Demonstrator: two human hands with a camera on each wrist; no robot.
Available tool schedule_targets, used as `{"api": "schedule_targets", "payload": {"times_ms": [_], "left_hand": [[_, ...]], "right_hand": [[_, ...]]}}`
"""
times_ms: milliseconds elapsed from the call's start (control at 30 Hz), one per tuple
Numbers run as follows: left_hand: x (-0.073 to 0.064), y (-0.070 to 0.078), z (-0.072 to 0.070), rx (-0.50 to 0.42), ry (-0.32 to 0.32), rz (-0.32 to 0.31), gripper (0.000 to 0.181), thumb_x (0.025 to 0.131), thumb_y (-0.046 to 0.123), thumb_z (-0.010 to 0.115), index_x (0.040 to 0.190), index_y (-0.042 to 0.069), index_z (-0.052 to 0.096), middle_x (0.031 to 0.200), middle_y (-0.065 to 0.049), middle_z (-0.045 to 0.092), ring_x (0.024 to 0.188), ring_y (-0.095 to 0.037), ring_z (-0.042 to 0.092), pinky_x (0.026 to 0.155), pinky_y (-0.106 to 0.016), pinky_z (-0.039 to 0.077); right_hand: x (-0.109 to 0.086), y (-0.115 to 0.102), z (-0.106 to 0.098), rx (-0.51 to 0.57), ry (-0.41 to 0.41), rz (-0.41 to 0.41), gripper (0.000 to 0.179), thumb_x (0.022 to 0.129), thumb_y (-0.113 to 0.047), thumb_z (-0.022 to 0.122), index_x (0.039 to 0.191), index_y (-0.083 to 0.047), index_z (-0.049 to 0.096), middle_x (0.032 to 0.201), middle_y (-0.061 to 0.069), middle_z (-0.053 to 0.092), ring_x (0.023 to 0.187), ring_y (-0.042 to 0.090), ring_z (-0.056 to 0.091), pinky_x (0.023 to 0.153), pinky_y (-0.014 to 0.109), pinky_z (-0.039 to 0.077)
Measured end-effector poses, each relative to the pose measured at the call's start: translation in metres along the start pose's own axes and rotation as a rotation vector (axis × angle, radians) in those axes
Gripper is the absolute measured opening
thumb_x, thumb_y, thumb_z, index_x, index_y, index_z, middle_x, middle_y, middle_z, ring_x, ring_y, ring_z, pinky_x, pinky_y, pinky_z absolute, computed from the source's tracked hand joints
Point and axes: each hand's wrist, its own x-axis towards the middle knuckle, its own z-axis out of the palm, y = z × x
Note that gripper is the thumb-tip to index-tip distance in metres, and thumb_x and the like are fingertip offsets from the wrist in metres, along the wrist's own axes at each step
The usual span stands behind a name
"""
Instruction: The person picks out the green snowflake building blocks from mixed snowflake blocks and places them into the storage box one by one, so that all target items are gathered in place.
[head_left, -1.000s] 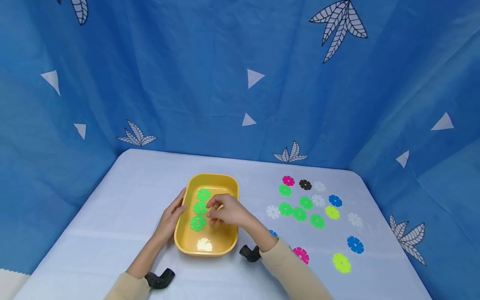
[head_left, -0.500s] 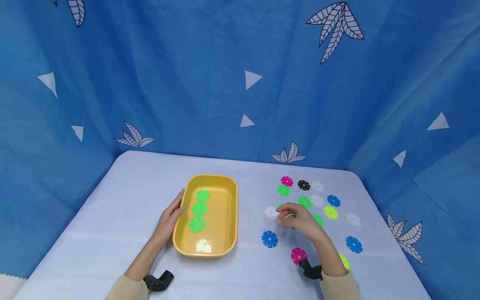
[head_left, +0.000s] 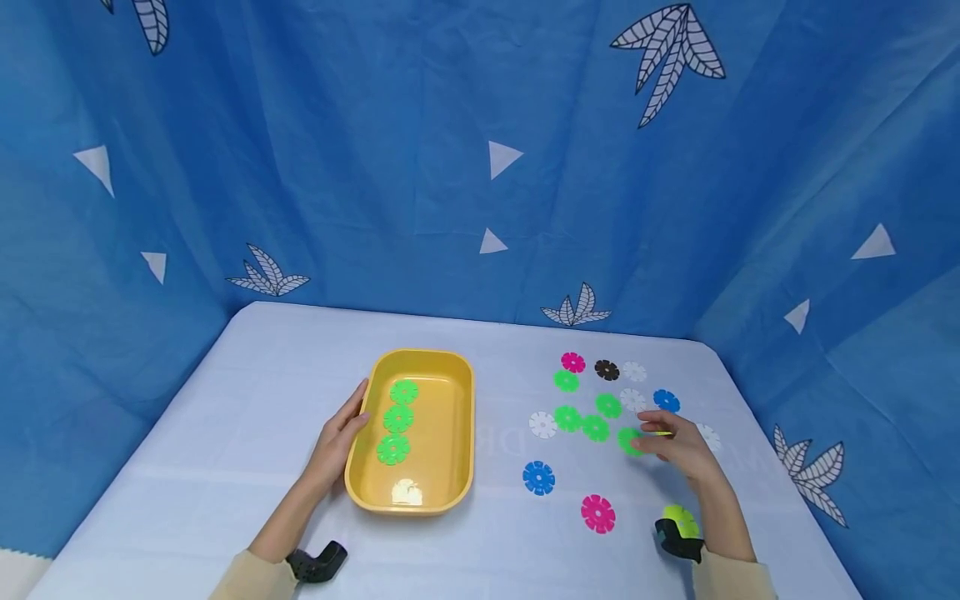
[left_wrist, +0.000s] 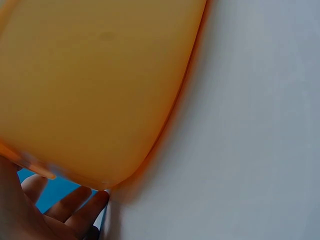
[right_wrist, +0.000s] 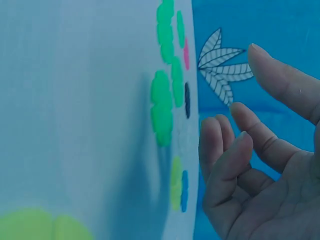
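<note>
A yellow plastic tray stands on the white table, with three green snowflake discs in a row inside it. My left hand holds the tray's left side, the thumb at the rim; the left wrist view shows its fingers by the outer wall. To the right, my right hand hovers over the spread discs, thumb and fingers apart and loosely bent. Its fingertips are closest to a green disc, and the hand partly covers a yellow one. Nothing lies between the right fingers.
Several more discs lie flat around the right hand: green, white, blue, pink, black and yellow. A blue patterned curtain hangs behind the table.
My right hand has moved from above the tray to the right, first over the middle discs, then farther right. My left hand and the tray have stayed put.
</note>
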Motion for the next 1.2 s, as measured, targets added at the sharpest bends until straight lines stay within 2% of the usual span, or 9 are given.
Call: {"api": "schedule_targets", "payload": {"times_ms": [333, 400, 733, 1033, 1200], "left_hand": [[0.000, 0.001, 0.002, -0.016, -0.001, 0.018, 0.056, 0.106, 0.031, 0.040, 0.158, 0.020, 0.021, 0.165, -0.006, 0.014, 0.152, -0.030, 0.009, 0.101, 0.002, 0.023], [0.000, 0.001, 0.002, -0.010, 0.002, 0.028, 0.056, 0.106, 0.030, 0.040, 0.158, 0.019, 0.021, 0.165, -0.008, 0.014, 0.151, -0.032, 0.010, 0.102, 0.000, 0.024], [-0.001, 0.003, 0.002, -0.027, 0.000, 0.005, 0.054, 0.106, 0.028, 0.040, 0.157, 0.024, 0.022, 0.164, -0.004, 0.015, 0.152, -0.028, 0.010, 0.099, 0.002, 0.025], [0.000, 0.000, 0.002, -0.020, -0.005, 0.006, 0.055, 0.107, 0.026, 0.039, 0.158, 0.018, 0.020, 0.165, -0.004, 0.014, 0.152, -0.028, 0.010, 0.099, 0.003, 0.024], [0.001, -0.002, 0.000, -0.012, 0.001, 0.008, 0.056, 0.106, 0.030, 0.040, 0.158, 0.020, 0.020, 0.165, -0.002, 0.014, 0.152, -0.027, 0.010, 0.100, 0.003, 0.023]], "right_hand": [[0.009, 0.020, 0.004, -0.005, 0.011, 0.028, 0.068, 0.083, -0.024, 0.077, 0.138, 0.003, 0.048, 0.131, 0.026, 0.052, 0.112, 0.031, 0.052, 0.073, 0.028, 0.047], [0.011, 0.023, 0.005, -0.005, 0.015, 0.030, 0.068, 0.083, -0.023, 0.078, 0.138, 0.002, 0.049, 0.131, 0.026, 0.053, 0.111, 0.031, 0.052, 0.074, 0.028, 0.047], [0.015, 0.030, 0.011, -0.063, 0.043, 0.027, 0.065, 0.080, -0.016, 0.080, 0.136, 0.003, 0.052, 0.129, 0.024, 0.053, 0.107, 0.030, 0.048, 0.074, 0.026, 0.047], [0.016, 0.033, 0.016, -0.127, 0.078, 0.028, 0.059, 0.081, -0.011, 0.078, 0.133, 0.003, 0.055, 0.122, 0.022, 0.055, 0.101, 0.029, 0.047, 0.075, 0.028, 0.044], [0.017, 0.031, 0.017, -0.139, 0.080, 0.026, 0.056, 0.081, -0.007, 0.077, 0.131, 0.004, 0.056, 0.118, 0.020, 0.054, 0.099, 0.028, 0.046, 0.074, 0.028, 0.043]]}}
